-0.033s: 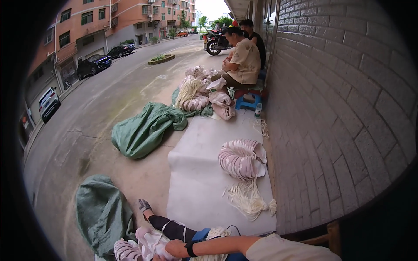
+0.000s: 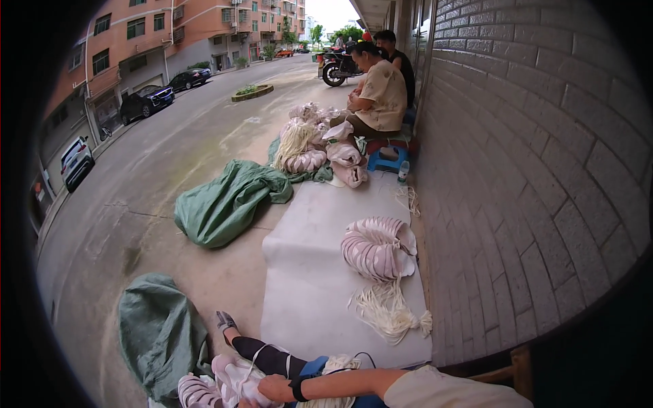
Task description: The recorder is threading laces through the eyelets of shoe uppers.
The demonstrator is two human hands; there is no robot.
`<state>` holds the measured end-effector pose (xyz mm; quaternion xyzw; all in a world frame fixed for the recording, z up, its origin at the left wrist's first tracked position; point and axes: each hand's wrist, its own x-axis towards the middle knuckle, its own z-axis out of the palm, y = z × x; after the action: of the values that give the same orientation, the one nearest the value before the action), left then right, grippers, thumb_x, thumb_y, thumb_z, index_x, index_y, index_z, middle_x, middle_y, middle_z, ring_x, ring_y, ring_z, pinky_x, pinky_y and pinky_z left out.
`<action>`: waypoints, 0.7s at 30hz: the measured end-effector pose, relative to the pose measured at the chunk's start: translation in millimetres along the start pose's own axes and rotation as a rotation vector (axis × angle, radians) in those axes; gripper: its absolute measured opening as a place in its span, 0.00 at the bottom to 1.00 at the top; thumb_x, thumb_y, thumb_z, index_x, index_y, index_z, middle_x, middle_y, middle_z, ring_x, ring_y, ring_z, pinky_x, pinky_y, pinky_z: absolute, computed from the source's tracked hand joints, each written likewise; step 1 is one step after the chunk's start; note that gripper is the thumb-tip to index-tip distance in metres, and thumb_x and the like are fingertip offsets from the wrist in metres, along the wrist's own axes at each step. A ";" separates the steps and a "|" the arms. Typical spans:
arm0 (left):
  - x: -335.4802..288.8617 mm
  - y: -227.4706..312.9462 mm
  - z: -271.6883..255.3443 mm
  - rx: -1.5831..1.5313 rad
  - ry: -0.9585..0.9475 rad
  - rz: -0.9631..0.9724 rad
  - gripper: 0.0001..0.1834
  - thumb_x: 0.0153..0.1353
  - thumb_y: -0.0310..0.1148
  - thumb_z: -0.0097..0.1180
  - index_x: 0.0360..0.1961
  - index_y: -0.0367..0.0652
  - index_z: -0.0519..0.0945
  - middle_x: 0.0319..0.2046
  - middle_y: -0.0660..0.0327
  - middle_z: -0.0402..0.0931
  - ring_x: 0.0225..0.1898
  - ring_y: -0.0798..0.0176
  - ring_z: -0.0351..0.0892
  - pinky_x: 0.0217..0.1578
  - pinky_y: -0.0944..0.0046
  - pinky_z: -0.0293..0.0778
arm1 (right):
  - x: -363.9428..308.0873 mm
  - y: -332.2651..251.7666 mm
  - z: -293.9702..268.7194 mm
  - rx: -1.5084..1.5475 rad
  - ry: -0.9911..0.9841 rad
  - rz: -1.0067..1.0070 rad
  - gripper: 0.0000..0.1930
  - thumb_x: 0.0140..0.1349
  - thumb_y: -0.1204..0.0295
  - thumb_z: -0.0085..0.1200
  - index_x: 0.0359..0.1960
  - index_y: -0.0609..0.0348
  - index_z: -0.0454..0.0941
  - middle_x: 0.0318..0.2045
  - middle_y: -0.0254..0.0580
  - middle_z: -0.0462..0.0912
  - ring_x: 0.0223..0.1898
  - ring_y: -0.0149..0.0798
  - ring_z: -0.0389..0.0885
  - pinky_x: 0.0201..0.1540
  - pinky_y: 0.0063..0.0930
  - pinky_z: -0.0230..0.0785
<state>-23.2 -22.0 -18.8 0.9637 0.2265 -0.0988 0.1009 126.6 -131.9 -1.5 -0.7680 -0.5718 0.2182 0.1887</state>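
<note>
Between the earlier frame and this one I could make out no shift; everything lay where it had lain. At the bottom of the frame, left of centre, was the soft pale pink-and-white piece (image 2: pixel 235 375). My right hand (image 2: pixel 275 388), a black band at its wrist, was curled narrow against it; whether it gripped, I could not tell. My left hand (image 2: pixel 249 404) showed as a sliver at the lower edge, its hold hidden.

One black-clad leg (image 2: pixel 272 357) stretched between that piece and the white sheet (image 2: pixel 313 272) at centre. On the sheet sat one curled stack of slatted pink pieces (image 2: pixel 377 248) and, just below, one bundle of cream cords (image 2: pixel 388 313). Two crumpled green woven sacks (image 2: pixel 163 333) lay left of it, the nearer at lower left. At upper centre were two seated people (image 2: pixel 384 95), one blue plastic stool (image 2: pixel 388 158) and one clear bottle (image 2: pixel 403 172).
</note>
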 end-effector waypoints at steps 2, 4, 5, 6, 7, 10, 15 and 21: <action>-1.0 4.8 -10.3 0.025 -0.054 0.011 0.18 0.61 0.37 0.35 0.38 0.37 0.75 0.38 0.40 0.73 0.41 0.42 0.72 0.43 0.48 0.68 | -1.2 -0.3 0.9 0.017 0.026 -0.015 0.08 0.49 0.74 0.49 0.24 0.63 0.80 0.26 0.53 0.81 0.31 0.49 0.82 0.30 0.38 0.75; 1.0 6.7 -15.2 -0.074 -0.167 -0.132 0.19 0.60 0.39 0.37 0.39 0.34 0.74 0.42 0.39 0.71 0.43 0.40 0.71 0.45 0.48 0.67 | -4.3 -1.4 -2.8 0.032 0.050 -0.031 0.08 0.49 0.74 0.49 0.24 0.64 0.80 0.26 0.53 0.81 0.31 0.50 0.82 0.30 0.38 0.75; -1.3 9.3 -16.2 -0.075 -0.166 -0.138 0.19 0.60 0.39 0.37 0.39 0.34 0.74 0.42 0.39 0.71 0.43 0.40 0.71 0.45 0.48 0.67 | -5.5 -0.4 -5.2 0.021 0.073 -0.061 0.08 0.50 0.74 0.48 0.24 0.65 0.79 0.25 0.55 0.80 0.30 0.50 0.82 0.30 0.38 0.75; -5.1 14.0 -16.6 -0.131 -0.050 -0.106 0.20 0.60 0.41 0.38 0.39 0.33 0.73 0.42 0.38 0.72 0.43 0.40 0.71 0.44 0.48 0.67 | -7.0 0.5 -7.5 0.011 0.095 -0.092 0.09 0.51 0.74 0.47 0.24 0.67 0.79 0.24 0.56 0.80 0.29 0.50 0.82 0.30 0.38 0.75; -5.8 15.4 -20.3 -0.184 0.071 -0.077 0.21 0.61 0.42 0.39 0.39 0.32 0.72 0.42 0.38 0.72 0.43 0.39 0.71 0.43 0.48 0.68 | -7.0 0.0 -12.2 0.009 0.095 -0.103 0.09 0.51 0.74 0.47 0.24 0.67 0.79 0.24 0.56 0.80 0.29 0.50 0.82 0.30 0.38 0.75; -0.1 12.2 -9.8 -0.158 0.043 -0.099 0.25 0.60 0.46 0.41 0.40 0.29 0.71 0.41 0.39 0.72 0.42 0.39 0.72 0.42 0.48 0.68 | -8.4 -4.5 -21.4 -0.029 0.093 -0.095 0.09 0.51 0.74 0.48 0.22 0.66 0.79 0.22 0.57 0.79 0.27 0.51 0.82 0.28 0.37 0.75; 4.2 29.9 -36.9 -0.122 -0.188 -0.074 0.26 0.58 0.49 0.46 0.39 0.30 0.73 0.40 0.40 0.73 0.42 0.40 0.72 0.41 0.48 0.68 | -0.9 0.0 -17.4 -0.004 0.168 -0.030 0.09 0.50 0.73 0.48 0.20 0.66 0.78 0.21 0.57 0.79 0.26 0.51 0.81 0.27 0.38 0.75; 9.4 -5.2 22.8 0.200 0.075 0.109 0.23 0.57 0.48 0.49 0.34 0.34 0.75 0.33 0.42 0.74 0.37 0.48 0.76 0.36 0.51 0.70 | 4.1 4.0 -3.8 -0.026 0.122 -0.072 0.09 0.50 0.72 0.48 0.24 0.65 0.79 0.23 0.55 0.79 0.27 0.52 0.81 0.28 0.40 0.75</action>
<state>-20.6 -18.9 -43.6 0.9829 0.1661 -0.0790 0.0008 132.8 -129.2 -1.0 -0.7612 -0.5893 0.1564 0.2210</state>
